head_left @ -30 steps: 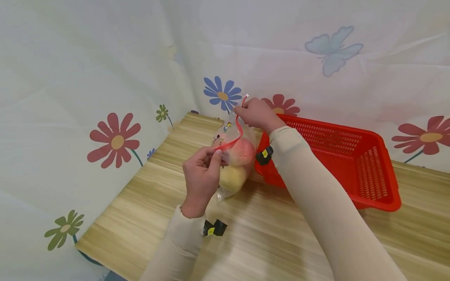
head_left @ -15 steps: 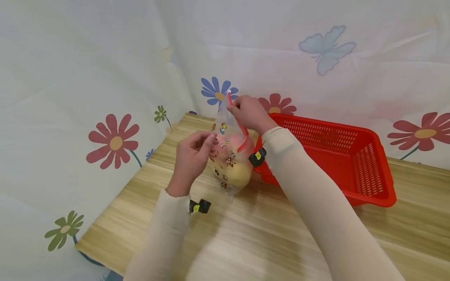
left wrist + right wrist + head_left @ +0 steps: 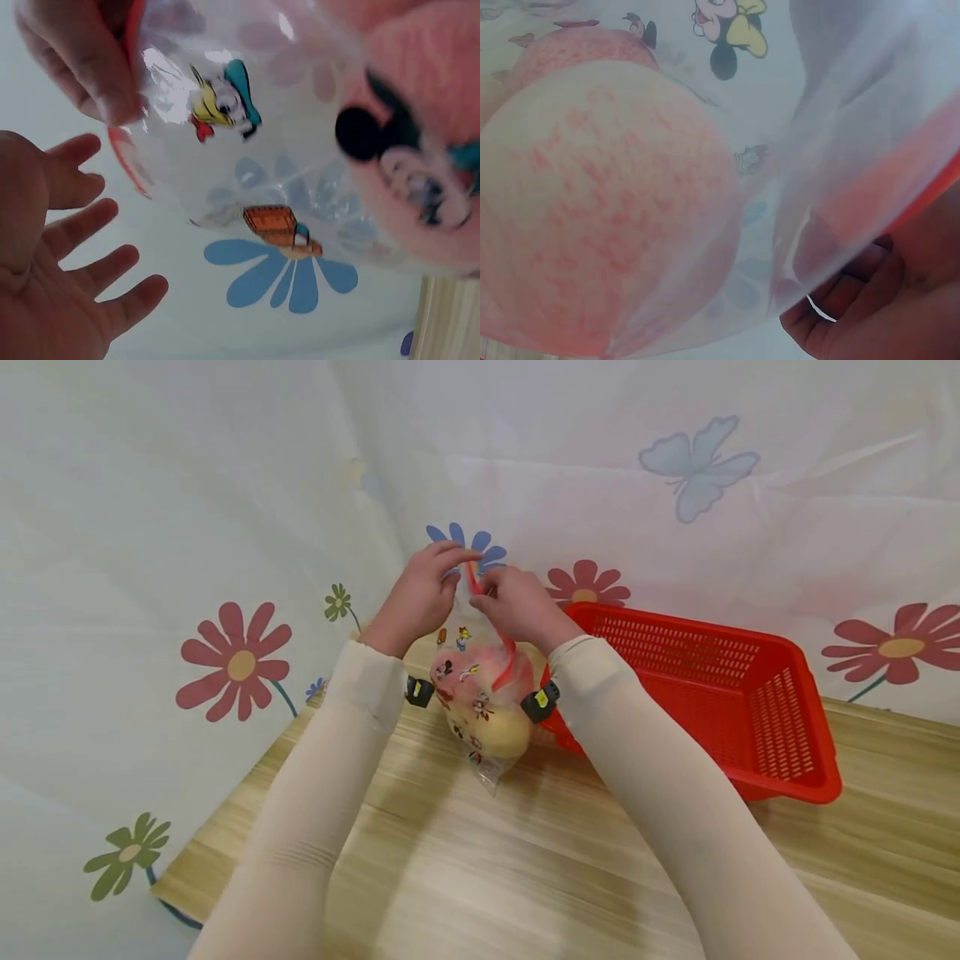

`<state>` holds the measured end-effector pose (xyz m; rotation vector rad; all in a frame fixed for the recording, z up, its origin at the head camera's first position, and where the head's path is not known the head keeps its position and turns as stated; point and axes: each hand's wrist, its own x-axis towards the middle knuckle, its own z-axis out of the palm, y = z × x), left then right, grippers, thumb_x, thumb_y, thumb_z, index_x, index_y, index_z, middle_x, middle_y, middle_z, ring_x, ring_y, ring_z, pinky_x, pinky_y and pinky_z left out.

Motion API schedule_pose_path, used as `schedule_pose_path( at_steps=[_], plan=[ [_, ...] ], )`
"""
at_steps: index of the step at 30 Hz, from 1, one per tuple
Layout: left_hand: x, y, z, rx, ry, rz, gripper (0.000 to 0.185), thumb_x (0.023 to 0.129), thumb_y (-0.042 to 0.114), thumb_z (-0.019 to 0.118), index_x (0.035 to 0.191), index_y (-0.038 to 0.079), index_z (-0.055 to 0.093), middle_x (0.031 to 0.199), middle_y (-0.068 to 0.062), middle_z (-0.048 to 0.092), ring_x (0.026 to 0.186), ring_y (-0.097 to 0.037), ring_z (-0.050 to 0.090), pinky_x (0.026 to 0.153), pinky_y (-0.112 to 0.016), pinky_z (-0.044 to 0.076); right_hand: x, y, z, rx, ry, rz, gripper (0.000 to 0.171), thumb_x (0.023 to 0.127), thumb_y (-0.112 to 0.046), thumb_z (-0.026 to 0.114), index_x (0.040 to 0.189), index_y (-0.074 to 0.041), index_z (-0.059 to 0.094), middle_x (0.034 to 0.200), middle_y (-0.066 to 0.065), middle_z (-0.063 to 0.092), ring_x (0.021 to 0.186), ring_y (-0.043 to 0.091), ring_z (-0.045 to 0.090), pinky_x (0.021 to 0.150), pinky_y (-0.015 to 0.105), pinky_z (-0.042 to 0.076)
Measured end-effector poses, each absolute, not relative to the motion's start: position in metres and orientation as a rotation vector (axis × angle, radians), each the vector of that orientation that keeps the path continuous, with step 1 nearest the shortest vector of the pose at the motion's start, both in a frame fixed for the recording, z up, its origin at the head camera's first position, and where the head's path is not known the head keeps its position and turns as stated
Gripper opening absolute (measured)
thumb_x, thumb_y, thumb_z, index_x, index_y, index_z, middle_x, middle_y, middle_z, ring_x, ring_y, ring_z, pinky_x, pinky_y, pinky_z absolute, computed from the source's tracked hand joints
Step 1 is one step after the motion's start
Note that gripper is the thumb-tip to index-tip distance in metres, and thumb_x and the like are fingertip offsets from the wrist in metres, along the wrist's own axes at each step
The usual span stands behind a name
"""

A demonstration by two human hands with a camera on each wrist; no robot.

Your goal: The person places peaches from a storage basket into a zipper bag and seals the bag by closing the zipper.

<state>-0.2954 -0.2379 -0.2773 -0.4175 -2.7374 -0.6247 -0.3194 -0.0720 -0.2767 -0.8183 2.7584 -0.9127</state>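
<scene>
A clear plastic bag (image 3: 490, 768) printed with cartoon figures stands upright on the table, leaning by the basket. Inside it show a pink-speckled peach (image 3: 622, 202) and a pale yellow round fruit (image 3: 508, 733). A red strip (image 3: 507, 662) edges the bag's mouth. My right hand (image 3: 522, 603) pinches the bag's mouth at this strip, and in the right wrist view its fingers curl under the film. Opposite, my left hand (image 3: 426, 592) is raised beside the strip's upper end. In the left wrist view its fingers (image 3: 120, 311) are spread and hold nothing.
A red perforated plastic basket (image 3: 712, 718) stands on the wood-grain table (image 3: 510, 868), right of the bag. Behind rises a white cloth backdrop (image 3: 562, 468) with printed flowers and a butterfly. Black wrist cameras sit on both sleeves.
My left hand has let go of the red strip and moved up and away to the strip's upper end. My right hand has shifted slightly left, still gripping the bag's mouth.
</scene>
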Motion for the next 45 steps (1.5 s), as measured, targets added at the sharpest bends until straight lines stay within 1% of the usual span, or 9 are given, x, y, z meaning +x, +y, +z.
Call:
schedule_pose_path(
  at_steps=[3, 7, 12, 21, 24, 27, 33, 37, 45],
  plan=[
    [-0.306, -0.241, -0.275, -0.497, -2.78, -0.527, 0.034, 0.101, 0.007, 0.041, 0.127, 0.012, 0.063, 0.151, -0.014, 0.04, 0.143, -0.033, 0.031, 0.119, -0.046, 0.025, -0.316, -0.073, -0.275, -0.842, 2.758, -0.895, 0.026, 0.097, -0.029, 0.058, 0.113, -0.009, 0.059, 0.099, 0.008, 0.061, 0.075, 0.021, 0.056, 0.062, 0.026, 0.051],
    [-0.311, -0.248, -0.275, -0.517, -2.808, -0.505, 0.024, 0.101, 0.011, 0.046, 0.113, 0.011, 0.067, 0.155, -0.014, 0.035, 0.147, -0.034, 0.023, 0.121, -0.047, 0.02, -0.313, -0.073, -0.273, -0.858, 2.748, -0.892, 0.025, 0.096, -0.028, 0.059, 0.113, -0.009, 0.06, 0.097, 0.007, 0.062, 0.072, 0.021, 0.057, 0.062, 0.026, 0.052],
    [-0.308, -0.252, -0.275, -0.477, -2.824, -0.526, 0.021, 0.101, 0.013, 0.048, 0.112, 0.011, 0.066, 0.156, -0.012, 0.034, 0.148, -0.032, 0.021, 0.121, -0.046, 0.021, -0.303, -0.068, -0.269, -0.844, 2.747, -0.868, 0.026, 0.092, -0.031, 0.064, 0.108, -0.011, 0.058, 0.092, 0.006, 0.062, 0.07, 0.02, 0.057, 0.06, 0.026, 0.051],
    [-0.305, -0.259, -0.274, -0.393, -2.847, -0.461, 0.024, 0.101, 0.015, 0.048, 0.116, 0.006, 0.065, 0.154, -0.011, 0.037, 0.146, -0.029, 0.026, 0.119, -0.043, 0.025, -0.281, -0.045, -0.255, -0.722, 2.8, -0.491, 0.037, 0.083, -0.046, 0.07, 0.076, -0.01, 0.063, 0.061, 0.004, 0.056, 0.051, 0.016, 0.049, 0.05, 0.025, 0.045],
    [-0.304, -0.263, -0.274, -0.385, -2.851, -0.446, 0.024, 0.101, 0.015, 0.049, 0.116, 0.006, 0.066, 0.153, -0.012, 0.04, 0.146, -0.028, 0.028, 0.118, -0.043, 0.027, -0.276, -0.037, -0.254, -0.755, 2.743, -0.419, 0.035, 0.081, -0.045, 0.071, 0.079, -0.01, 0.066, 0.061, 0.003, 0.057, 0.052, 0.016, 0.05, 0.051, 0.025, 0.046],
    [-0.302, -0.267, -0.272, -0.388, -2.864, -0.462, 0.025, 0.101, 0.014, 0.049, 0.116, 0.006, 0.066, 0.152, -0.011, 0.041, 0.145, -0.027, 0.03, 0.117, -0.043, 0.03, -0.271, -0.03, -0.252, -0.853, 2.662, -0.386, 0.029, 0.083, -0.038, 0.071, 0.083, -0.01, 0.067, 0.064, 0.003, 0.059, 0.054, 0.015, 0.051, 0.053, 0.024, 0.047],
    [-0.299, -0.282, -0.271, -0.378, -2.878, -0.52, 0.025, 0.101, 0.014, 0.049, 0.116, 0.005, 0.066, 0.146, -0.012, 0.049, 0.14, -0.028, 0.038, 0.115, -0.045, 0.033, -0.262, -0.018, -0.246, -1.076, 2.605, -0.364, 0.019, 0.086, -0.026, 0.07, 0.08, -0.009, 0.065, 0.067, 0.004, 0.057, 0.058, 0.017, 0.053, 0.054, 0.025, 0.047],
    [-0.29, -0.297, -0.273, -0.335, -2.873, -0.589, 0.024, 0.1, 0.016, 0.052, 0.117, 0.008, 0.067, 0.137, -0.011, 0.056, 0.131, -0.029, 0.048, 0.109, -0.048, 0.039, -0.258, -0.013, -0.246, -1.036, 2.651, -0.443, 0.014, 0.087, -0.024, 0.071, 0.093, -0.011, 0.072, 0.077, 0.005, 0.065, 0.065, 0.019, 0.058, 0.058, 0.026, 0.051],
    [-0.26, -0.322, -0.265, -0.266, -2.911, -0.672, 0.027, 0.098, 0.022, 0.055, 0.116, 0.01, 0.07, 0.12, -0.012, 0.067, 0.11, -0.026, 0.059, 0.096, -0.047, 0.047, -0.258, -0.006, -0.251, -0.944, 2.749, -0.59, 0.023, 0.088, -0.019, 0.07, 0.111, -0.014, 0.072, 0.094, 0.004, 0.069, 0.076, 0.021, 0.06, 0.063, 0.027, 0.054]
  ],
)
